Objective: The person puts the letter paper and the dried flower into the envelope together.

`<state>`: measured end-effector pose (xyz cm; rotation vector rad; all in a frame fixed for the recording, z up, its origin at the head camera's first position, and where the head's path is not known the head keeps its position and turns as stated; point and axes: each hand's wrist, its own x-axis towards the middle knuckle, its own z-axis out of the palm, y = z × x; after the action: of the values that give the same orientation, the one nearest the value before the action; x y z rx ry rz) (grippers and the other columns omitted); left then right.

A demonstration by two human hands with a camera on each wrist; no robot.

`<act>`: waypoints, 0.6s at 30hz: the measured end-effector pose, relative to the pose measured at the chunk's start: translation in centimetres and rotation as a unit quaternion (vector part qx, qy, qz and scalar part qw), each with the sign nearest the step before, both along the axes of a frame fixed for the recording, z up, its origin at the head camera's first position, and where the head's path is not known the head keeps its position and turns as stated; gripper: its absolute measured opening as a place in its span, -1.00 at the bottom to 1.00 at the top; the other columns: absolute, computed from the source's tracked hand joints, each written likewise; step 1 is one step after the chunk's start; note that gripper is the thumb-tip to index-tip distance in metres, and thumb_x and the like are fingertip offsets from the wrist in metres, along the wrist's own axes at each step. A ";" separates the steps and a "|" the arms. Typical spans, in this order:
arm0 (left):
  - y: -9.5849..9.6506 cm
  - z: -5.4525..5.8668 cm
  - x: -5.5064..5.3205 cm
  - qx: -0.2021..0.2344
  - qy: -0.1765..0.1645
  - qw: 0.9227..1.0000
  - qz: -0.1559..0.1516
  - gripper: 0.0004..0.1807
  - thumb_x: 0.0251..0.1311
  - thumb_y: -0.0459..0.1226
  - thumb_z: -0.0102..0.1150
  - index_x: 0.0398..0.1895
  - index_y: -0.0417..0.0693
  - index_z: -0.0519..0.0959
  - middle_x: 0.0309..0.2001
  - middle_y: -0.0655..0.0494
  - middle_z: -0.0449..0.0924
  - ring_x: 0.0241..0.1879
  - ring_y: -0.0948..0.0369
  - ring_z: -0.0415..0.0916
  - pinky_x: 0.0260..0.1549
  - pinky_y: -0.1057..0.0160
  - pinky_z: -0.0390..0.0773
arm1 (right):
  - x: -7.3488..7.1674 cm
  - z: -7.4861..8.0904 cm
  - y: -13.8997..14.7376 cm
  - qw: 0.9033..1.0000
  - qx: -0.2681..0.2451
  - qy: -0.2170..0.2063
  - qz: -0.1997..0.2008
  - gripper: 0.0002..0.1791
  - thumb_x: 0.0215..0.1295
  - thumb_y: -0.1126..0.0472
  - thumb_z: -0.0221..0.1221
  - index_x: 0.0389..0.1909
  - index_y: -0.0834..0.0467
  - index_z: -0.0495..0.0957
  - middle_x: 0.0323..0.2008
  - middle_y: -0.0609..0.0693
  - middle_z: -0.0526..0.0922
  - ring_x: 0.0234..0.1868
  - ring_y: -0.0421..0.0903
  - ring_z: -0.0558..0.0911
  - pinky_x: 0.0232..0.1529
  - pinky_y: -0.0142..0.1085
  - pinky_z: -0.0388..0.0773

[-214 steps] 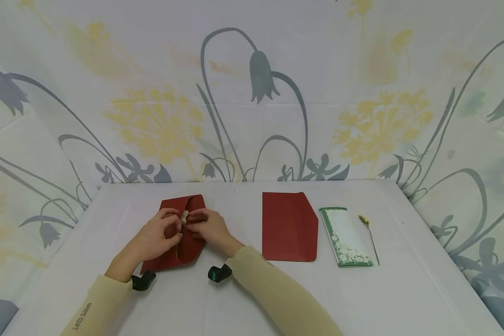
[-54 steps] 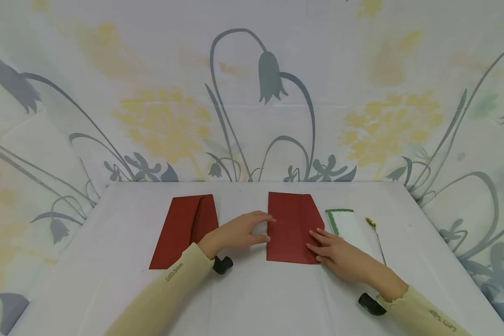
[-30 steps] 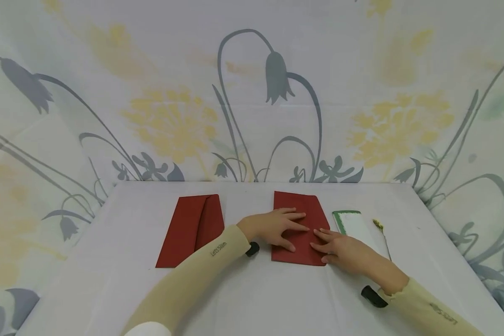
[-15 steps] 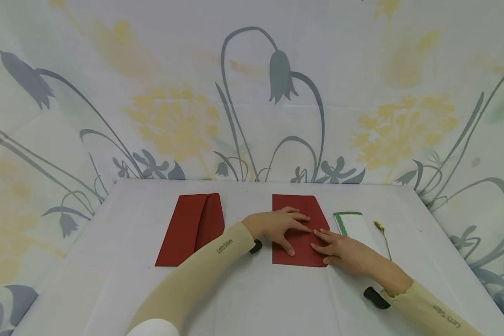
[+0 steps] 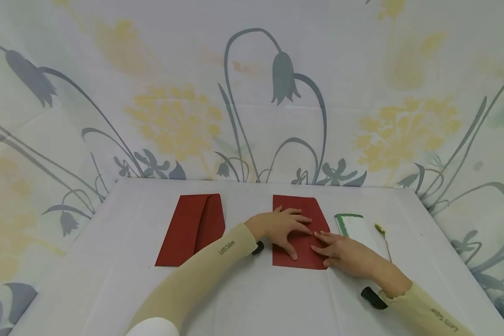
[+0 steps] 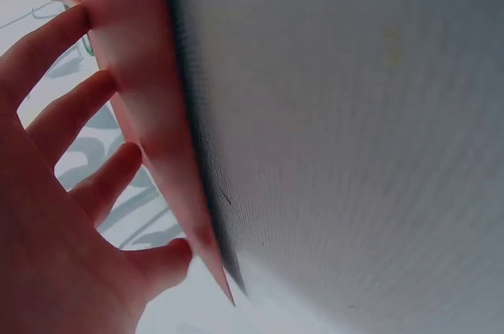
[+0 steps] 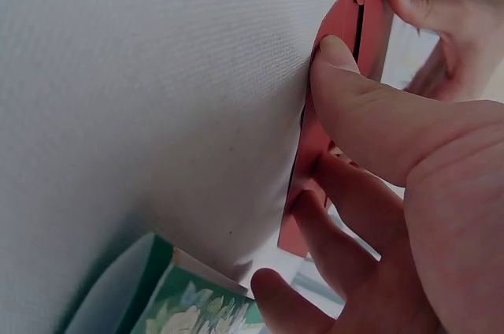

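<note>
A red envelope [image 5: 300, 260] lies flat on the white-covered table, its tapered flap side to the right. My left hand [image 5: 282, 228] rests on its left and middle part with fingers spread and fingertips touching the paper, as the left wrist view also shows along the envelope [image 6: 146, 74]. At the right edge, my right hand [image 5: 350, 254] has its thumb and fingertips on the flap side. In the right wrist view the right thumb [image 7: 339, 62] touches the envelope's edge, and a dark slit shows in the red paper beyond it.
Left of the hands lies a second red envelope [image 5: 180, 233], partly behind the left sleeve. To the right are a white card with a green floral border [image 5: 357, 227], half hidden by the right hand, and a thin-stemmed yellow flower [image 5: 380, 228]. A patterned cloth [image 5: 252, 93] rises behind.
Earlier both hands worked at the left envelope. Then they moved right to the middle one, the left hand sliding onto its surface. Over the last half second they have barely moved.
</note>
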<state>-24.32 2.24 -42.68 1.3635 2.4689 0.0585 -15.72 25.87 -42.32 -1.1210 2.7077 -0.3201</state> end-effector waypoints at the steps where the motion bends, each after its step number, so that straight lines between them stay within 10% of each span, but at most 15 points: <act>1: 0.0 0.0 0.0 0.002 0.002 1.000 0.000 -0.14 0.01 0.31 0.33 0.43 0.42 0.35 0.53 0.39 0.04 0.54 0.17 -0.22 0.40 -0.22 -0.07 | 0.0 0.0 0.0 1.000 0.001 0.002 0.000 -0.53 0.28 0.20 0.31 0.21 0.18 0.58 0.36 0.28 0.38 0.36 0.32 0.33 0.19 0.14 0.40; 18: 0.2 0.3 -0.2 0.031 0.036 0.999 -0.015 -0.19 0.00 0.33 0.32 0.35 0.32 0.43 0.42 0.27 0.21 0.46 0.15 -0.04 0.34 0.04 0.23 | 0.0 0.2 -0.3 1.000 -0.008 -0.009 -0.016 -0.54 0.24 0.21 0.34 0.18 0.17 0.61 0.34 0.28 0.40 0.33 0.33 0.37 0.16 0.15 0.43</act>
<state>-24.56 2.40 -42.34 1.4523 2.5232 0.0810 -15.77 25.54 -42.12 -1.0751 2.7133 -0.3548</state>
